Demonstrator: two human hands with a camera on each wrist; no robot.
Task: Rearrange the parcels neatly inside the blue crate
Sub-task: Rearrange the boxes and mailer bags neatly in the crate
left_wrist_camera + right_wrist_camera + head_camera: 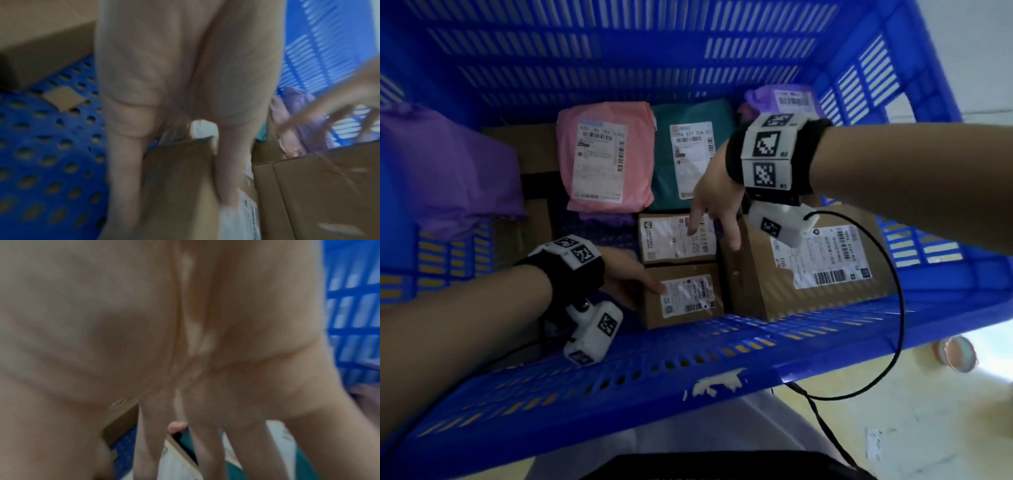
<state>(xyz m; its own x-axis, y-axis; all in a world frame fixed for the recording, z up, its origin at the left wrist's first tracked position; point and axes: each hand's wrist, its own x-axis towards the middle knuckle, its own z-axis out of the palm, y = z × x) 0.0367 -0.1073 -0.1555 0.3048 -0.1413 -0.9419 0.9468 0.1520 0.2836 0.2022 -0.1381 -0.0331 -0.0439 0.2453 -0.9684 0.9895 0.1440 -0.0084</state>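
Observation:
Several parcels lie inside the blue crate (654,377). My left hand (633,274) grips the near small cardboard box (688,298), thumb on its label and fingers down its left side; the left wrist view shows the fingers (123,162) straddling that box's (180,186) edge. My right hand (714,209) hangs open with spread fingers, one fingertip touching the label of the middle small box (671,240). A large cardboard box (818,263) sits to the right. Behind them lie a pink mailer (609,164) and a teal mailer (688,161).
A purple bag (448,164) leans at the crate's left wall, and another purple mailer (777,99) sits in the far right corner. A flat cardboard box (530,150) lies under the pink mailer. Perforated crate floor (41,146) shows left of the near box.

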